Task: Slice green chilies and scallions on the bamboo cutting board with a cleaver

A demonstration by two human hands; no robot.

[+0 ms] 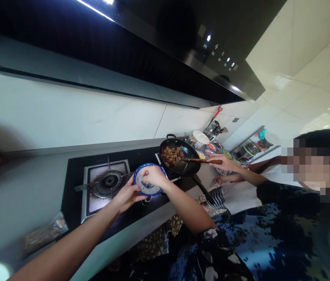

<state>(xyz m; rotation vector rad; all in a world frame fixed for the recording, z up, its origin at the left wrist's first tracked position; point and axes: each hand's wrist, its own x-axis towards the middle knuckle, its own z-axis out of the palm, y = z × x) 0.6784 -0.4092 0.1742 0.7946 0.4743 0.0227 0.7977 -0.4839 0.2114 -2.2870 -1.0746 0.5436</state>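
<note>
My left hand [126,195] grips the near edge of a small white plate with a blue patterned rim [149,189], held over the front of the hob. My right hand [154,175] lies over the plate's far rim, with its fingers curled down onto the inner face. Just to the right, a black wok [192,168] of brown chunks sits tilted on the right burner. Another person's hand [220,160] holds a wooden spatula [203,160] in the wok. A second hand of theirs [223,179] is lower, beside the wok.
The left gas burner [109,181] is bare and unlit. Several small bowls [212,147] and a white dish [201,137] stand behind the wok. A person in dark clothes [288,199] leans in close at my right. The extractor hood [182,58] hangs overhead. A clear bag [45,232] lies on the counter's left.
</note>
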